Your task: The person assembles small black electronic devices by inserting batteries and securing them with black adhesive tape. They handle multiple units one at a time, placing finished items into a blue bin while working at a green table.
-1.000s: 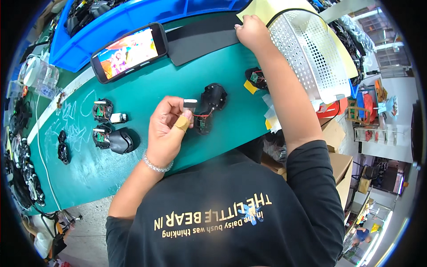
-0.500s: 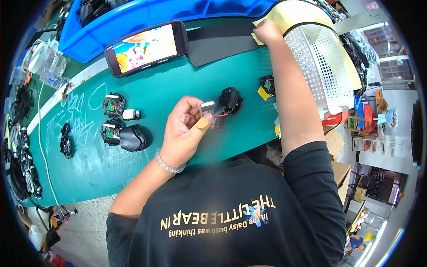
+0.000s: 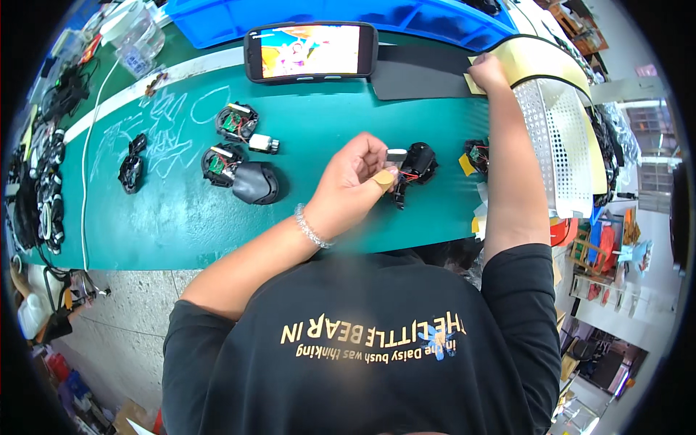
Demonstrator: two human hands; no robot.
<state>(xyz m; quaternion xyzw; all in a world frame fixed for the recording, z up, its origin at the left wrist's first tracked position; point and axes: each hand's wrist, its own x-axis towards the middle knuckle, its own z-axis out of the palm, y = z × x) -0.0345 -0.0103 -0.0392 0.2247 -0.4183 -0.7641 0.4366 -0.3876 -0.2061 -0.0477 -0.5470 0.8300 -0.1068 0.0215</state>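
My left hand (image 3: 355, 174), with a tan wrap on its thumb, pinches a small flat white-and-grey piece (image 3: 396, 155). Thin red wires (image 3: 410, 175) run from beside the piece to a round black housing (image 3: 419, 161) on the green table. The housing lies just right of my left fingertips. My right hand (image 3: 489, 72) reaches far forward, its fingers closed at the left edge of a curved yellow sheet (image 3: 551, 61). A flat black sheet (image 3: 420, 72) lies directly left of that hand.
A phone (image 3: 312, 51) leans before a blue bin (image 3: 348, 22). Two opened black assemblies (image 3: 235, 122) with green boards sit on the left, near a black dome-shaped part (image 3: 255, 183). A perforated white panel (image 3: 554, 138) stands right of my right forearm; another part (image 3: 477, 155) lies beside it.
The whole view has shifted, so the table things appear farther right. My left hand and its small piece are closer to the black housing. My right hand stays at the yellow sheet's edge.
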